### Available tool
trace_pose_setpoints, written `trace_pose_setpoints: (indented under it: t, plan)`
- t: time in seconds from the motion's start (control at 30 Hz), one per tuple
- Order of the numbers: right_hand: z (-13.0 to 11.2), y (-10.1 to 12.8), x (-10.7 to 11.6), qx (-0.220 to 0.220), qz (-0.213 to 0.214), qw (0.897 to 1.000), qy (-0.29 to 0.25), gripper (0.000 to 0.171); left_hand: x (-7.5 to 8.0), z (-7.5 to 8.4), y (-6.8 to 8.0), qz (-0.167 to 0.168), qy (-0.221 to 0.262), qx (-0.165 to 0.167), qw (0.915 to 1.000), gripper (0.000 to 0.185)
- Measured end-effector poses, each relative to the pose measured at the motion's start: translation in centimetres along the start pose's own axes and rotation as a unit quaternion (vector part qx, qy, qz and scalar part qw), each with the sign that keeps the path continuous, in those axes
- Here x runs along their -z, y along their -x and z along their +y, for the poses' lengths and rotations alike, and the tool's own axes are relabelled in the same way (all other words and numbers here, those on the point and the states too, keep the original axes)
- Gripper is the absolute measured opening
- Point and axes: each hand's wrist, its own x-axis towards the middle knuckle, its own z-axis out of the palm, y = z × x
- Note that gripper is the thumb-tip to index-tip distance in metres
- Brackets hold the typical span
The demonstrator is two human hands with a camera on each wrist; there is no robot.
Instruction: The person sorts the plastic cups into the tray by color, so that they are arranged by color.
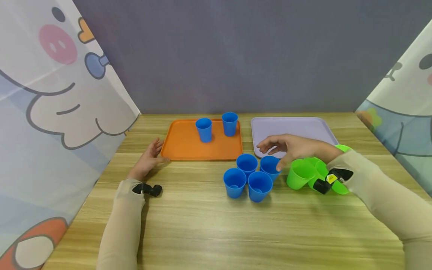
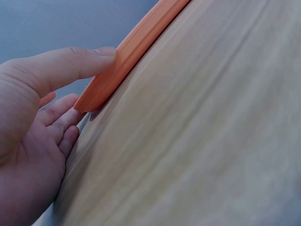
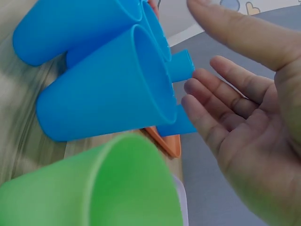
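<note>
Left hand (image 1: 147, 160), grip apart, thumb touching the orange tray's (image 1: 180, 146) near-left corner, presumably steadying it. Right hand (image 1: 294, 146), grip apart, unloaded, above the rightmost blue cup (image 1: 268, 170).

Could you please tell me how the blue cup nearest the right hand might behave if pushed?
The blue cup looks thin-walled, so it is probably light. Its base appears narrower than its rim, so a high push might tip it. Its smooth sides may slip.

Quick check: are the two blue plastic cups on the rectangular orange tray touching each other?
Apart. The head view shows bare orange tray between the left blue cup and the right blue cup, a clear gap.
</note>
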Motion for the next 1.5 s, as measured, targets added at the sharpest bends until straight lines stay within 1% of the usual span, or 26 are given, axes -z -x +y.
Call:
trace_pose_setpoints:
  t: [0.27, 0.43, 0.73, 0.9, 1.17, 1.5]
  plan:
    - [0.26, 0.27, -0.02, -0.045, -0.007, 0.999, 0.008, 0.072, 0.00, -0.17, -0.09, 0.003, 0.003, 0.001, 1.0000, 0.103]
    - [0.28, 0.34, -0.01, -0.071, -0.017, 0.997, 0.026, 0.074, 0.00, -0.41, -0.26, 0.002, 0.011, 0.002, 0.9999, 0.103]
    - [0.52, 0.06, -0.22, -0.097, -0.028, 0.995, 0.025, 0.068, 0.07, -0.28, -0.17, -0.001, 0.006, -0.002, 1.0000, 0.103]
    - [0.71, -0.03, -0.34, -0.113, -0.027, 0.993, 0.017, 0.066, 0.03, -0.17, -0.04, 0.001, 0.003, -0.001, 1.0000, 0.102]
    - [0.73, 0.01, -0.24, -0.117, -0.028, 0.992, 0.021, 0.063, 0.02, -0.07, -0.06, -0.002, 0.002, 0.001, 1.0000, 0.104]
    - [0.72, 0.11, 0.05, -0.101, -0.038, 0.994, 0.027, 0.063, 0.05, 0.07, -0.09, -0.003, 0.003, 0.002, 1.0000, 0.103]
